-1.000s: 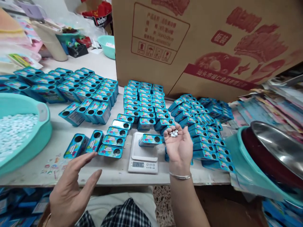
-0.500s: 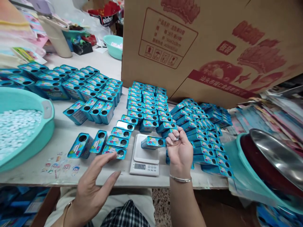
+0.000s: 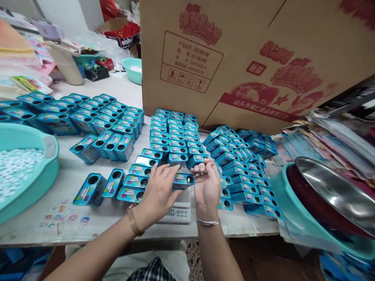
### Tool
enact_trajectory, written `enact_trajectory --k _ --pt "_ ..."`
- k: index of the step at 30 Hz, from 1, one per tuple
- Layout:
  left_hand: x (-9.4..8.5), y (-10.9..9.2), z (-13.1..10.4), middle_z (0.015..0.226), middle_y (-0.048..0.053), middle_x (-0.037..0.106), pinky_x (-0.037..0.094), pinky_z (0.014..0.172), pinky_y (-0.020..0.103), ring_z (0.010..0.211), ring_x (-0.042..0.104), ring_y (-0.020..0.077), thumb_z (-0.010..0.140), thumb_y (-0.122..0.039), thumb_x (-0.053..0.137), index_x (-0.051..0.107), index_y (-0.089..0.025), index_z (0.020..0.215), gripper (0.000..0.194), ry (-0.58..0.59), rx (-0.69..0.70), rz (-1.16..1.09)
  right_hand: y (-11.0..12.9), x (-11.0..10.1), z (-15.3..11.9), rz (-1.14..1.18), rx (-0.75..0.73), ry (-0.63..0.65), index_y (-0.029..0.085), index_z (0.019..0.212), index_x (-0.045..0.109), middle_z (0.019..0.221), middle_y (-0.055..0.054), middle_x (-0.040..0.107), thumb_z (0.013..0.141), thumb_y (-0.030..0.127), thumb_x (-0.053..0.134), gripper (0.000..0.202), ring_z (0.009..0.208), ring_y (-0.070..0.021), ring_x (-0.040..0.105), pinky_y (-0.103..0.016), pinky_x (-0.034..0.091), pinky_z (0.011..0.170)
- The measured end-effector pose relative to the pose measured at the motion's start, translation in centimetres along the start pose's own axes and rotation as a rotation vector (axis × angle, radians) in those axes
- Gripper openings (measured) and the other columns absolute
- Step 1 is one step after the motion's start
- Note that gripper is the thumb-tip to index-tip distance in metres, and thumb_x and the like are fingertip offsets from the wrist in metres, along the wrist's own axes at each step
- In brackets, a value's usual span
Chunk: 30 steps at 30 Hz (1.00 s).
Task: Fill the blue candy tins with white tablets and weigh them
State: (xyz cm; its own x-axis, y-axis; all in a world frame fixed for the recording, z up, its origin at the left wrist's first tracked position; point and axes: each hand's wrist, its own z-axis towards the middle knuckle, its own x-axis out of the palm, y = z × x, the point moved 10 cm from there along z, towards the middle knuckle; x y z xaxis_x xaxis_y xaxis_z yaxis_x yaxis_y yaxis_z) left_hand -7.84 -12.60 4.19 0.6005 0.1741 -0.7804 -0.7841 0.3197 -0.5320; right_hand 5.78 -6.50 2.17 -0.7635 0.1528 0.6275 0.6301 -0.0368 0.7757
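A small blue tin (image 3: 183,179) with a round hole in its top stands on a white kitchen scale (image 3: 183,214). My left hand (image 3: 159,191) reaches over the scale at the tin's left end, thumb and fingers apart; whether it touches the tin I cannot tell. At the tin's right end is my right hand (image 3: 206,185), palm up with the fingers curled closed. What lies inside those fingers, if anything, is hidden. Left of the scale, several like tins (image 3: 130,194) form a short column, partly covered by my left hand.
A turquoise basin (image 3: 49,171) of pale blue candies stands at the left. Rows of blue tins (image 3: 177,143) fill the middle, with more tins (image 3: 243,177) to the right. Behind them rises a large cardboard box (image 3: 187,101). At the right edge are stacked basins and a metal bowl (image 3: 336,191).
My left hand has moved right and forward, from in front of the tin column to the tin on the scale. My right hand stays curled by that tin. The view has shifted slightly.
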Motion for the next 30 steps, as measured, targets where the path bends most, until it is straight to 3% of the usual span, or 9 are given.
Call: enact_trajectory --k 5,15,23,27,30 --pt "1.1 0.2 0.7 0.129 0.010 0.055 0.020 0.113 0.057 0.125 0.044 0.0292 0.085 -0.028 0.061 0.036 -0.019 0.140 0.061 0.037 -0.037 0.025 0.4 0.4 -0.2 -0.012 -0.037 0.033 0.021 0.088 0.060 0.066 0.005 0.051 0.086 0.029 0.059 0.008 0.066 -0.0099 0.053 -0.027 0.047 0.077" --pt "0.8 0.3 0.6 0.129 0.011 0.055 0.022 0.112 0.059 0.123 0.046 0.0292 0.084 -0.028 0.062 0.036 -0.021 0.139 0.061 -0.003 -0.029 -0.007 0.3 0.2 -0.2 -0.031 -0.040 0.009 0.021 0.089 0.061 0.067 0.006 0.050 0.084 0.029 0.061 0.009 0.066 -0.0097 0.053 -0.028 0.048 0.078" --pt "0.9 0.4 0.6 0.129 0.011 0.054 0.022 0.113 0.058 0.124 0.046 0.0291 0.084 -0.029 0.062 0.037 -0.019 0.139 0.061 0.012 -0.042 -0.005 0.6 0.1 -0.6 -0.055 -0.062 -0.013 0.021 0.091 0.062 0.081 0.003 0.059 0.082 0.027 0.063 0.010 0.074 -0.0094 0.057 -0.028 0.049 0.082" --pt "-0.2 0.5 0.3 0.128 0.012 0.054 0.025 0.111 0.059 0.123 0.046 0.0305 0.084 -0.031 0.062 0.036 -0.020 0.140 0.063 -0.007 -0.029 -0.019 1.1 0.0 -0.6 -0.054 -0.073 -0.019 0.021 0.091 0.063 0.080 0.002 0.060 0.082 0.025 0.062 0.010 0.074 -0.0092 0.058 -0.028 0.049 0.082" --pt "-2.8 0.6 -0.3 0.132 0.012 0.052 0.030 0.110 0.055 0.125 0.045 0.0299 0.086 -0.032 0.061 0.036 -0.021 0.140 0.061 -0.077 -0.021 -0.037 1.7 0.0 -0.5 -0.041 -0.090 -0.018 0.020 0.090 0.063 0.078 0.002 0.060 0.082 0.025 0.062 0.009 0.074 -0.0089 0.058 -0.028 0.049 0.083"
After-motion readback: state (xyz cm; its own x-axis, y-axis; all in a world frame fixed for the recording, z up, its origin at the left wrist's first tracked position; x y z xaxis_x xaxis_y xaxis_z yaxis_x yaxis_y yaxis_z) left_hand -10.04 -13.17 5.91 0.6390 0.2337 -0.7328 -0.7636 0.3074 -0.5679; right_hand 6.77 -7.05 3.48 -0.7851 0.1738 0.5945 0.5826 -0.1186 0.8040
